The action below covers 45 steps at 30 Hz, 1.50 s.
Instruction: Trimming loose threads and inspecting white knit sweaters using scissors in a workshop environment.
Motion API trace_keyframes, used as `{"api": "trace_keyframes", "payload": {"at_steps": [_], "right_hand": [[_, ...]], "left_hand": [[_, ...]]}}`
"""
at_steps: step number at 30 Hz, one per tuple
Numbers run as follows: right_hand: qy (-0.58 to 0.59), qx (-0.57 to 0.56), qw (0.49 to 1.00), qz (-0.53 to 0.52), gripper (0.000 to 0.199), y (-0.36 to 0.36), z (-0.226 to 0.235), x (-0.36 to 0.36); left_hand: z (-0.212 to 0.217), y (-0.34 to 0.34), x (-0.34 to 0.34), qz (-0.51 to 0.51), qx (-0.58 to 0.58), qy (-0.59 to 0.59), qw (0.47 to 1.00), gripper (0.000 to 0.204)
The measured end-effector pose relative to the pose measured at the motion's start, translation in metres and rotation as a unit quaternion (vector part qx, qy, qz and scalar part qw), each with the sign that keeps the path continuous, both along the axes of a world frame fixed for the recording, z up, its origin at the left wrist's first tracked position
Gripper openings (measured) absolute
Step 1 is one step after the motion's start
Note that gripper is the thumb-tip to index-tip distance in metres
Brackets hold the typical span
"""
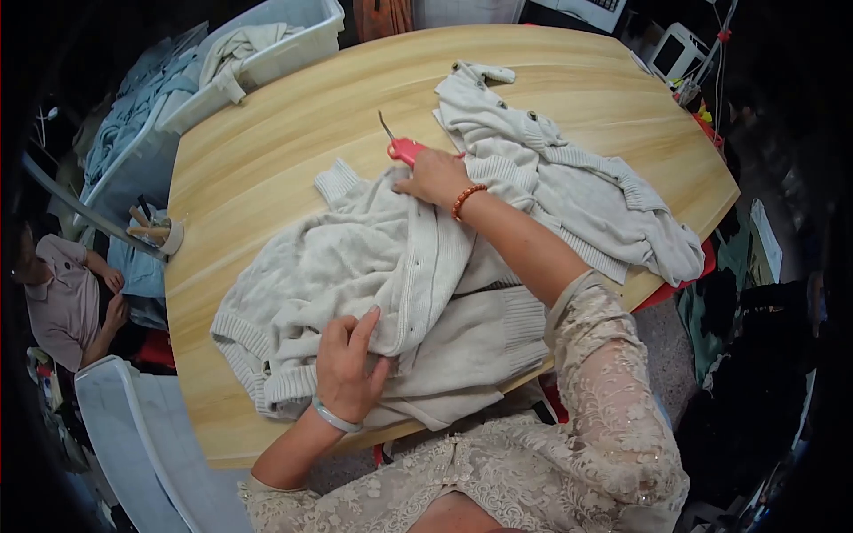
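Cardigan point(338, 249), crumpled lt grey knit, ribbed edge point(237, 353), L fingers point(362, 332) atop

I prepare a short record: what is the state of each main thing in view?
Left pale garment: spread, wrinkled
Right pale garment: bunched, dark buttons showing
Red-handled tool: held, metal tip exposed
Right hand: closed around tool
Left hand: resting on left garment, open
Upper-left bin: open, cloth over rim
Lower-left bin: open
Small container: open, holding implements
Table: partly covered
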State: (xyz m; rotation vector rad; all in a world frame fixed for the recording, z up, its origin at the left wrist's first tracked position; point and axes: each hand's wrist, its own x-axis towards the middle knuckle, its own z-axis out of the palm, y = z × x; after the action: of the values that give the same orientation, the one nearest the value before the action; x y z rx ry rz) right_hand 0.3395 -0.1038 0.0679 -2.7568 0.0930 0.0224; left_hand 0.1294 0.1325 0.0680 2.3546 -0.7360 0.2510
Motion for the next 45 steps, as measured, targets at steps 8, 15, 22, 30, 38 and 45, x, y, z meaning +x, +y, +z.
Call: {"api": "trace_keyframes", "payload": {"at_steps": [8, 15, 22, 30, 38, 45], "right_hand": [[0.04, 0.039, 0.997, -0.056, 0.041, -0.077, -0.005, 0.026], [-0.196, 0.333, 0.921, -0.054, 0.024, -0.139, 0.107, 0.017], [-0.119, 0.112, 0.985, -0.054, 0.029, -0.182, 0.133, -0.108], [-0.055, -0.217, 0.971, -0.084, 0.023, -0.161, 0.009, -0.262], [-0.105, 0.04, 0.992, 0.05, 0.037, -0.101, 0.04, -0.292], [0.024, 0.086, 0.959, 0.271, 0.035, -0.029, 0.033, -0.289]], "left_hand": [[0.02, 0.034, 0.04, 0.044, 0.032, 0.025, 0.998, 0.034], [0.118, 0.113, 0.185, 0.22, 0.108, -0.358, 0.901, 0.027], [0.078, 0.099, 0.098, 0.075, 0.069, -0.341, 0.935, 0.031], [0.011, 0.096, -0.007, -0.004, 0.027, 0.153, 0.988, 0.035], [-0.003, 0.097, -0.005, 0.002, 0.014, 0.121, 0.993, 0.028], [-0.018, 0.107, 0.0, 0.003, -0.117, 0.228, 0.967, 0.024]]}}
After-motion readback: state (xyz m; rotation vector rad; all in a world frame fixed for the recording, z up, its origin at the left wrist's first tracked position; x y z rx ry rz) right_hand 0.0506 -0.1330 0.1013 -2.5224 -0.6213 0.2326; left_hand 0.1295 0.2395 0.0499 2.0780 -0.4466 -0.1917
